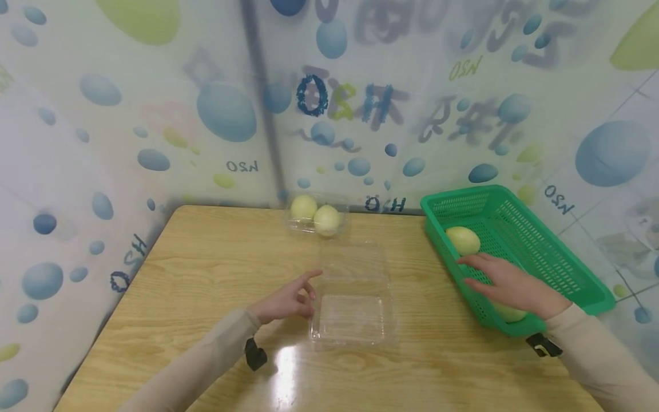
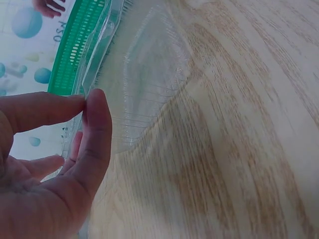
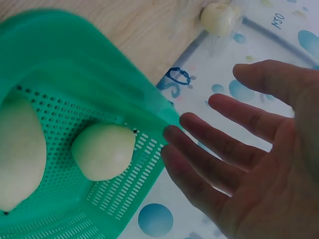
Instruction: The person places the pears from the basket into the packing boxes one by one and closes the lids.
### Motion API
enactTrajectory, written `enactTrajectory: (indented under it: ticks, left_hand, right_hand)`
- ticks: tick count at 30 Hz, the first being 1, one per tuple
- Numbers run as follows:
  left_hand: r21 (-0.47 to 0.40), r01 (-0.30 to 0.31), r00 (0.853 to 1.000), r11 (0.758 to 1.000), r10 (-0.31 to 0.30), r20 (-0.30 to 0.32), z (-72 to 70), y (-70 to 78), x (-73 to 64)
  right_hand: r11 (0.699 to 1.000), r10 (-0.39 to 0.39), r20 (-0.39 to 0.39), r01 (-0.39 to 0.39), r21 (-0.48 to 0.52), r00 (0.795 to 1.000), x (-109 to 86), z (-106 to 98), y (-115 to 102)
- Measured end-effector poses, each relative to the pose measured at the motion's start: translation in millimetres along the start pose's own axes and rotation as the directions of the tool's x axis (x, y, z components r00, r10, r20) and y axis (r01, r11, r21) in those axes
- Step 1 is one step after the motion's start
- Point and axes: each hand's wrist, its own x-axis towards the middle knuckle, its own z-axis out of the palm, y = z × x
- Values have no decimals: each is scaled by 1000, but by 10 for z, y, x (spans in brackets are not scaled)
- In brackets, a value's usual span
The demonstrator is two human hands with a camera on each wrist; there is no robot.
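Observation:
An unlidded clear plastic clamshell box (image 1: 352, 317) lies on the table with its lid folded back. My left hand (image 1: 288, 300) is at its left side, and in the left wrist view the thumb and forefinger pinch the box's clear edge (image 2: 94, 64). Above the green plastic basket (image 1: 546, 240) hovers my right hand (image 1: 507, 283), fingers extended and holding nothing. Two pale yellow fruits are in the basket, one far (image 1: 463, 240) and one near (image 1: 509, 312), the near one partly hidden by the hand.
At the table's back edge stands another clear box (image 1: 342, 207) with two pale yellow fruits (image 1: 326, 220) in it. The wooden table (image 1: 221, 257) meets a patterned wall covering (image 1: 206, 160) behind and at the left.

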Motion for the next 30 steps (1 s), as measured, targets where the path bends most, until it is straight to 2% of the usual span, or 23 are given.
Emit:
enactTrajectory:
  ticks: [8,14,20,25,27,30]
  left_hand:
    - [-22,-7,1000,1000,7,1,-22,-12,-19]
    - [-26,-4,1000,1000,4,1,-7,3,-28]
    - [-36,-14,1000,999,15,4,-10,-6,-24]
    - [-37,-20,1000,999,20,-5,-15,-34,-21]
    - [-45,-14,1000,999,14,-10,-11,-47,-22]
    - [-66,-10,1000,998,9,-16,5,-66,-20]
  right_hand:
    - [995,46,118,-56,82,992,-33,-88,72]
    - [974,128,273,-172,144,953,-61,-115,113]
    - [964,149,314,-209,167,937,-107,-124,196]
    - [942,192,348,-272,197,918,-168,-128,339]
    - [928,218,376,-310,206,901,-208,-142,424]
    - [883,286,438,-412,227,853,-274,-169,555]
